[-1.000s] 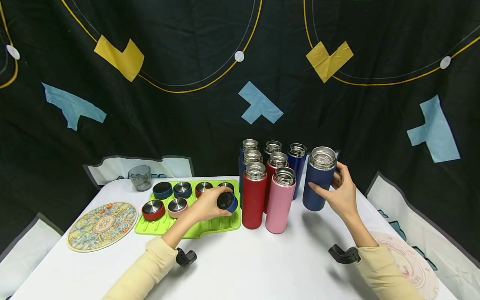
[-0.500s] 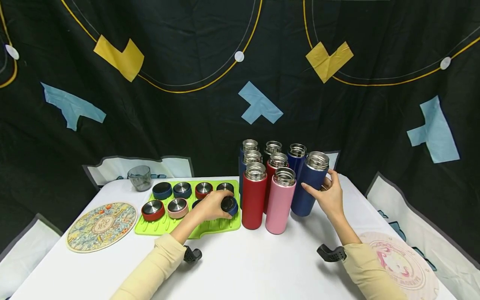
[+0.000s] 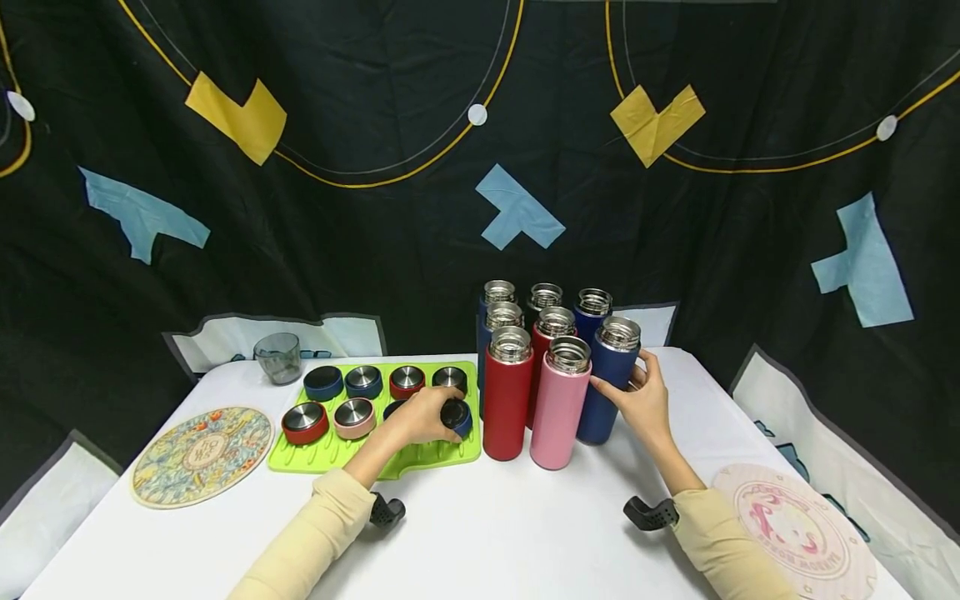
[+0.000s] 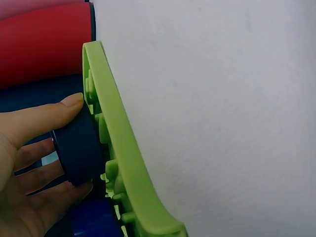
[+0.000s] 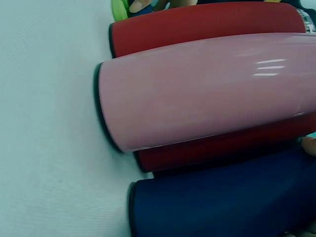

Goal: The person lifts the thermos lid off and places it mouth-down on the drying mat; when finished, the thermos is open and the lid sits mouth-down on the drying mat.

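In the head view my left hand (image 3: 427,417) grips a dark blue bottle lid (image 3: 459,420) at the right end of the green drying rack (image 3: 330,461). The left wrist view shows thumb and fingers round the lid (image 4: 81,148), close over the rack's pegs. My right hand (image 3: 645,404) holds an open navy vacuum bottle (image 3: 598,417) upright on the white table, just right of the pink bottle (image 3: 558,417). A thumb tip (image 5: 309,145) shows by the navy bottle (image 5: 222,200) in the right wrist view; the other fingers are mostly hidden.
Several lidless bottles, including a red bottle (image 3: 507,408), stand grouped at mid-table. Other lids, such as a pink lid (image 3: 354,418), sit on the rack. A grey glass (image 3: 278,360), a patterned round mat (image 3: 202,457) and a pink mat (image 3: 802,529) lie around them.
My right hand has brought the navy bottle left and down beside the pink one. My left hand has lowered the blue lid slightly onto the rack's right end.
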The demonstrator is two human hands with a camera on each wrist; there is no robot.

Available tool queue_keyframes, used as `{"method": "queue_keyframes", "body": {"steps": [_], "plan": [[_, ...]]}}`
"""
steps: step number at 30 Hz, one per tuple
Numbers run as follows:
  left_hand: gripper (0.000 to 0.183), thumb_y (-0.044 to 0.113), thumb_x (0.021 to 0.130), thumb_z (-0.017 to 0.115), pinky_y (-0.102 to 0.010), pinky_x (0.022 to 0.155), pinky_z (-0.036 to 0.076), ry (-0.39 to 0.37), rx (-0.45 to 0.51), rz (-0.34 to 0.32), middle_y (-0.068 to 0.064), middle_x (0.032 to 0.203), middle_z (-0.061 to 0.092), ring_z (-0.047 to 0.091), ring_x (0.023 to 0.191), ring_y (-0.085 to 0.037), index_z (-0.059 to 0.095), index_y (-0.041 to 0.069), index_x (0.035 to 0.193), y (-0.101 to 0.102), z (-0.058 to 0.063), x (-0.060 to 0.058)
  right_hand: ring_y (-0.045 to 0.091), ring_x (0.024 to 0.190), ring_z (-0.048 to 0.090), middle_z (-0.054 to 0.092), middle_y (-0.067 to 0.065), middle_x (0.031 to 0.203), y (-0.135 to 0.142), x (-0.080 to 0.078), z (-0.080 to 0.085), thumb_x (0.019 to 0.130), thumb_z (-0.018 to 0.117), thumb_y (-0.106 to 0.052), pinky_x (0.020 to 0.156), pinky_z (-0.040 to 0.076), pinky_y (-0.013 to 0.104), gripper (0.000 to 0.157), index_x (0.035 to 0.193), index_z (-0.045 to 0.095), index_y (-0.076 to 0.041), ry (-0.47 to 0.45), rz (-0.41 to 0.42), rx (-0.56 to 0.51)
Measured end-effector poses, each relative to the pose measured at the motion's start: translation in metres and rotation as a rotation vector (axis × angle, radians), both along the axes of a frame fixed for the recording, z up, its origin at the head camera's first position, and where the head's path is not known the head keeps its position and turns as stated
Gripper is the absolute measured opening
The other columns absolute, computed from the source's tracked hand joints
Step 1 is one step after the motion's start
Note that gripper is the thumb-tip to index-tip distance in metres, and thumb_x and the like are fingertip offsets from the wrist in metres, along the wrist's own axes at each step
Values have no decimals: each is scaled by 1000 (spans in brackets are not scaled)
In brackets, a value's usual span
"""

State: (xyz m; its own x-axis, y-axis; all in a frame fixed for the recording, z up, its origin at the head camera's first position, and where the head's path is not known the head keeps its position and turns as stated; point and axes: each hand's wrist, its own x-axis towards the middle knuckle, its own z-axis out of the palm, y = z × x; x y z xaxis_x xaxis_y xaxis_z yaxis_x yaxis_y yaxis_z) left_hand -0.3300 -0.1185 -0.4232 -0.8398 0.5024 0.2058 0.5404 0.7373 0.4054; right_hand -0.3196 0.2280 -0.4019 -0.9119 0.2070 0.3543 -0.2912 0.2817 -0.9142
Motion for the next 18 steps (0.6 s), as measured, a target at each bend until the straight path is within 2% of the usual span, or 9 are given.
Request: {"method": "queue_keyframes", "body": {"steps": [8, 14, 18], "plan": [[65, 14, 66, 89, -42, 91, 50, -16, -6, 30, -14, 117, 64, 60, 107, -29, 60, -2, 122, 1, -6, 2, 35, 104, 63, 61, 25, 121, -2, 3, -9, 76, 83, -12, 80, 51, 17, 77, 137, 36, -2, 84, 11, 29], [65, 14, 68, 88, -42, 94, 49, -17, -24, 64, -15, 123, 61, 58, 113, -29, 60, 0, 125, 3, -3, 7, 35, 106, 62, 60, 26, 122, 0, 2, -11, 77, 83, -13, 84, 51, 21, 78, 138, 37, -2, 100, 8, 59], [66, 12, 68, 88, -42, 96, 48, -11, -17, 72, -17, 124, 60, 57, 115, -30, 59, 0, 126, 2, 0, 11, 36, 108, 61, 58, 27, 124, -1, 3, -10, 77, 82, -12, 91, 51, 37, 79, 139, 35, -1, 101, 22, 98]]}}
